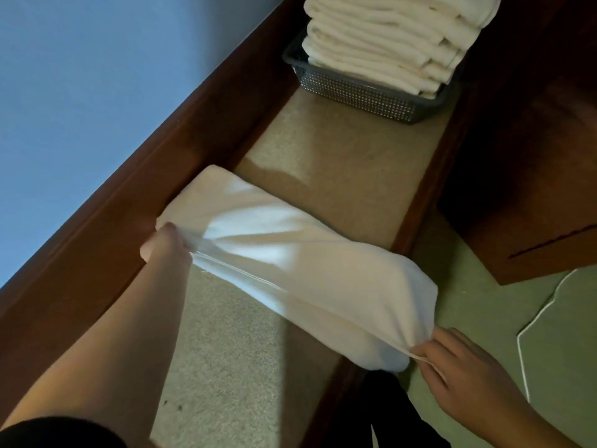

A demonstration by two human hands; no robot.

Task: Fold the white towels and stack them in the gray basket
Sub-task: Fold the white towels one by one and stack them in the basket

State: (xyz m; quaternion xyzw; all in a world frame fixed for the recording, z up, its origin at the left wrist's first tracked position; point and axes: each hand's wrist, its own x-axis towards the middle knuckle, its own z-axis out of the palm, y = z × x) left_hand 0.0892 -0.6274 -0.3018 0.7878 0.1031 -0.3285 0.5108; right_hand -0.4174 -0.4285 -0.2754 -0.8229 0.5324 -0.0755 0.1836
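Observation:
A white towel (290,253) lies stretched across a beige padded bench top (339,163), its right end hanging past the bench edge. My left hand (166,242) pinches the towel's near left corner. Off the bench to the lower right, my right hand (452,367) pinches the towel's right corner. At the far end of the bench stands the gray perforated basket (355,95). It holds a tall stack of folded white towels (387,37) that rises well above its rim.
A dark wooden rail (129,195) runs along the bench's left side against a blue wall (80,92). Dark wooden furniture (533,156) stands on the right. A white cord (529,328) lies on the green floor (484,286).

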